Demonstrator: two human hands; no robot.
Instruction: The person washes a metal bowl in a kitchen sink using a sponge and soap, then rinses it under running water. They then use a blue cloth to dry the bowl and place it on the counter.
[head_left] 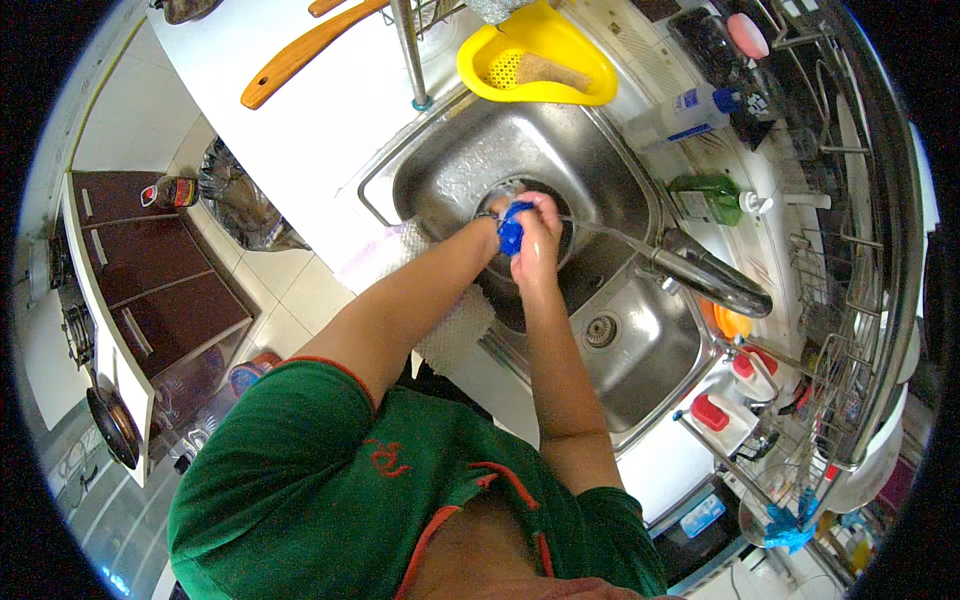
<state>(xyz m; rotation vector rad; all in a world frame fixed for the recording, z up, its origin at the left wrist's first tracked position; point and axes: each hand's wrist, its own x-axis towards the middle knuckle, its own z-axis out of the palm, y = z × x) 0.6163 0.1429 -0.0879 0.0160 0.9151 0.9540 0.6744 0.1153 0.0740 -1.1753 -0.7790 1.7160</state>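
Observation:
Both my hands meet over the steel sink (450,170), under a thin stream from the metal tap (705,275). My right hand (538,235) is closed around a blue scrubbing cloth (511,228). My left hand (497,208) holds a round pot or dish, dark inside, (570,232) against it; most of that vessel is hidden behind my hands. My forearms come up from the lower middle of the view.
A yellow strainer basket (540,60) sits at the sink's far rim. A wooden spatula (300,55) lies on the white counter. A green soap bottle (710,198) and a dish rack (850,330) stand at the right. A second basin (625,345) lies nearer me.

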